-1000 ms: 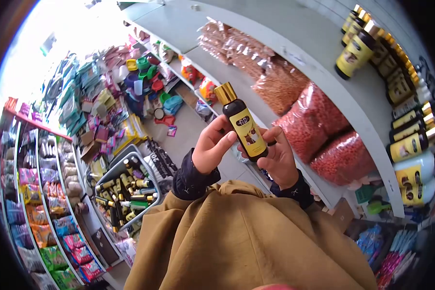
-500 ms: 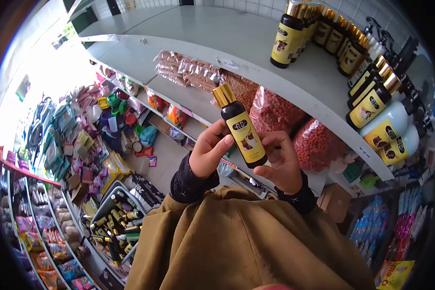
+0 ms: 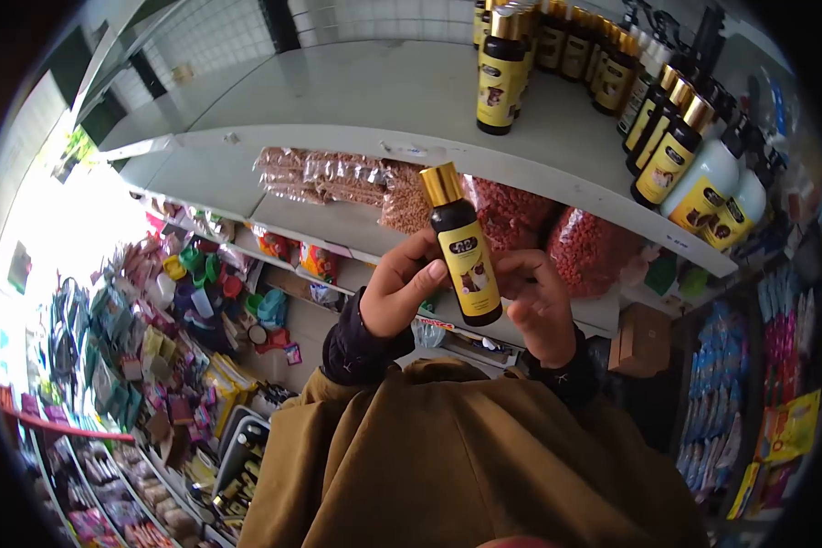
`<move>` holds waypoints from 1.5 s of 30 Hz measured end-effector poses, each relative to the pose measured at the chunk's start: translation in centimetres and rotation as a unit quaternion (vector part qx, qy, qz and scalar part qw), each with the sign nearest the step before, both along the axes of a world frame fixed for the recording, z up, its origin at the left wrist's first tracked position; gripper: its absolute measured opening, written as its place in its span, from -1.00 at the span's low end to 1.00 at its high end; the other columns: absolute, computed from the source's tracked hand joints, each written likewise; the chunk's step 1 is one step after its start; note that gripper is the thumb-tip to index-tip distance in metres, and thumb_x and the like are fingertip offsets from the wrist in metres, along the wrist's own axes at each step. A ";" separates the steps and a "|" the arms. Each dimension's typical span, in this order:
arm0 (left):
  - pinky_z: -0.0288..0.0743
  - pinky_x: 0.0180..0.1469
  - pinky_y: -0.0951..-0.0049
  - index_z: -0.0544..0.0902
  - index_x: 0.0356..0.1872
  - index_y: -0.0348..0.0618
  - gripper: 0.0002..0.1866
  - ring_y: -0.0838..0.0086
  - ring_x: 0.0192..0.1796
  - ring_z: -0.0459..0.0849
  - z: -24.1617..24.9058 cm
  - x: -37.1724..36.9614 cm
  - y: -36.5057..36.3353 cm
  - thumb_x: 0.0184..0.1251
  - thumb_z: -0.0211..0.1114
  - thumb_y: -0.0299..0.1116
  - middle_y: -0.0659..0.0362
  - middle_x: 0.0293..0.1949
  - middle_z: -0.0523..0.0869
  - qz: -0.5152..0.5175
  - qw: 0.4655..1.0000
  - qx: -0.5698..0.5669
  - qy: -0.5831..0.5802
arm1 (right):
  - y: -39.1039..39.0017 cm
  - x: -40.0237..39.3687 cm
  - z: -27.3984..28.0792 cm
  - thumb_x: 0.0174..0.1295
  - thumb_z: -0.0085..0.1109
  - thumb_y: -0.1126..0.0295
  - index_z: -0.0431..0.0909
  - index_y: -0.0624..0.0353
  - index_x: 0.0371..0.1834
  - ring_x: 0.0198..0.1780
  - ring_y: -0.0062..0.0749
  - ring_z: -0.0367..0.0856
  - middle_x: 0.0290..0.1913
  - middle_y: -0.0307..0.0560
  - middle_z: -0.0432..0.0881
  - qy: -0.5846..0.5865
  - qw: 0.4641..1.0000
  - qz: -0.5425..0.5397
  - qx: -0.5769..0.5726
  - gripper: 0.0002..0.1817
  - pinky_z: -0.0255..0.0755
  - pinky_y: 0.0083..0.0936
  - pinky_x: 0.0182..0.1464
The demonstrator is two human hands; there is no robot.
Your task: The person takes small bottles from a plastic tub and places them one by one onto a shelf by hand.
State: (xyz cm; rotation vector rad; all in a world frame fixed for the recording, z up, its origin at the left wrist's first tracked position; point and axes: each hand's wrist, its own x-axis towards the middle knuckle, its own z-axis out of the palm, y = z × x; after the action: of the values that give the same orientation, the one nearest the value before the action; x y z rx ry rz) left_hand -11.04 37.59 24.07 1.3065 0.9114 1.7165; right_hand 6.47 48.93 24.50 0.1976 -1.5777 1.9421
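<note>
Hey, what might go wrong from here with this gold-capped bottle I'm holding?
The gold-capped bottle might slip: the left hand grips one side, while the right hand's thumb is off it. If raised carelessly toward the upper shelf, it could knock the front standing bottle, which sits close to the edge.

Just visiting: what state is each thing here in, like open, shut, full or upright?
Held bottle: capped, slightly tilted
Left hand: closed on held bottle
Right hand: partly open, touch unclear
Front shelf bottle: capped, upright
Red bag: filled
Cardboard box: looks shut
Upper shelf: partly stocked
</note>
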 end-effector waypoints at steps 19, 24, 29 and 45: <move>0.45 0.05 0.50 0.35 0.25 -0.36 -0.54 0.56 0.04 0.54 -0.1 -2.5 0.1 0.49 0.07 -0.23 0.12 0.02 0.59 -0.181 0.980 -0.046 0.070 | -2.9 0.4 2.0 0.24 0.27 0.26 0.20 0.30 0.30 -0.05 -0.48 0.60 0.04 0.03 0.56 -0.059 0.951 -0.280 0.117 -0.35 0.45 -0.51 0.06; 0.41 0.18 0.38 0.35 0.23 -0.39 -0.48 0.41 0.10 0.58 -0.2 -3.1 0.1 0.47 0.05 -0.14 0.04 0.08 0.58 -0.224 0.959 -0.086 0.148 | -3.3 0.4 2.3 0.24 0.28 0.26 0.16 0.29 0.37 -0.03 -0.50 0.57 0.04 0.02 0.56 -0.084 0.947 -0.281 0.133 -0.29 0.40 -0.56 0.08; 0.40 0.18 0.41 0.32 0.26 -0.39 -0.51 0.44 0.11 0.55 -0.6 -2.6 -0.1 0.46 0.08 -0.24 0.05 0.08 0.57 -0.246 0.961 -0.108 0.072 | -3.9 0.4 2.8 0.24 0.28 0.31 0.20 0.28 0.37 -0.01 -0.53 0.56 0.00 -0.04 0.57 -0.109 0.946 -0.281 0.122 -0.32 0.40 -0.59 0.08; 0.32 0.30 0.36 0.13 0.39 -0.25 -0.27 0.38 0.37 0.31 -0.2 -2.2 -1.2 0.18 0.18 -0.74 0.09 0.28 0.36 -0.282 0.959 -0.022 -0.024 | -2.9 1.1 5.2 0.20 0.28 0.51 0.26 0.30 0.29 -0.01 -0.55 0.55 -0.03 -0.07 0.55 -0.035 0.931 -0.341 0.124 -0.40 0.51 -0.61 -0.02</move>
State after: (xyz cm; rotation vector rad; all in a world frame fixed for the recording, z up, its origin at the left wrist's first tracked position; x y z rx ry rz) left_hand -13.20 36.44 23.85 1.3274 0.4771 1.2648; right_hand 7.58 46.03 29.66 -0.2923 -1.6476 1.2209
